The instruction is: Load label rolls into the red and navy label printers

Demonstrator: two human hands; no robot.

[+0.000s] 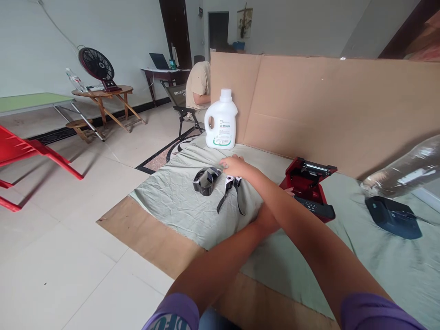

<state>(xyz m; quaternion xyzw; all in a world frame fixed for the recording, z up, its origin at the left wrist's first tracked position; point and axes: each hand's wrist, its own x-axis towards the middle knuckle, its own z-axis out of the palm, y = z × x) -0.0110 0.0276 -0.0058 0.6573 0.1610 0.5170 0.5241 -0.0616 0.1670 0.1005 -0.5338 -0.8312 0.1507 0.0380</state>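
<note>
My right hand reaches across above a black strip with white round parts and two loose tails. Its fingers are curled, and what they hold, if anything, is hidden. Just left of it, a black-and-white coiled strip lies on the cloth. My left arm crosses under my right forearm. Only the fingertips of my left hand show, at the near side of a red and black box-shaped device with its lid raised. Whether that hand grips the device cannot be seen.
A white jug stands on the grey-green cloth before a tall cardboard panel. At right are a dark blue-black device and a clear plastic-wrapped roll. Beyond the panel's left edge, a person sits.
</note>
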